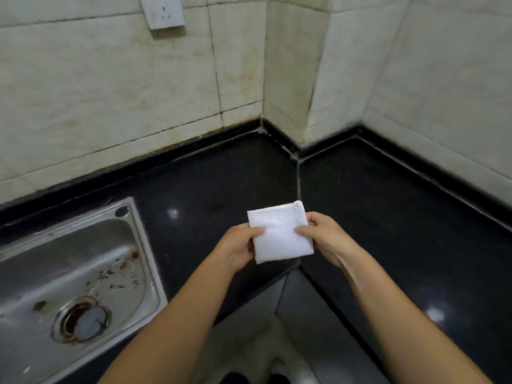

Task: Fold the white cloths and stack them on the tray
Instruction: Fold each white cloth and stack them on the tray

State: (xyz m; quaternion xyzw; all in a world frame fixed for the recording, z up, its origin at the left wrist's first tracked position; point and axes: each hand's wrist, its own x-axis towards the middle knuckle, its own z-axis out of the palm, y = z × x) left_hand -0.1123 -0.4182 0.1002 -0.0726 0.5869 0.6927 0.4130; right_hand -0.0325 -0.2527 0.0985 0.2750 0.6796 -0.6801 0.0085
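A white cloth (279,231), folded into a small square, hangs in the air above the front edge of the black corner counter (221,184). My left hand (239,248) pinches its left edge, thumb on top. My right hand (322,236) pinches its right edge, thumb on top and fingers underneath. No tray and no other cloth is in view.
A stainless steel sink (72,273) with a stained basin and a drain is set into the counter at the left. Tiled walls (138,92) close the corner behind the counter, with a socket plate (163,12) high up. The floor and my feet show below the counter's inner corner.
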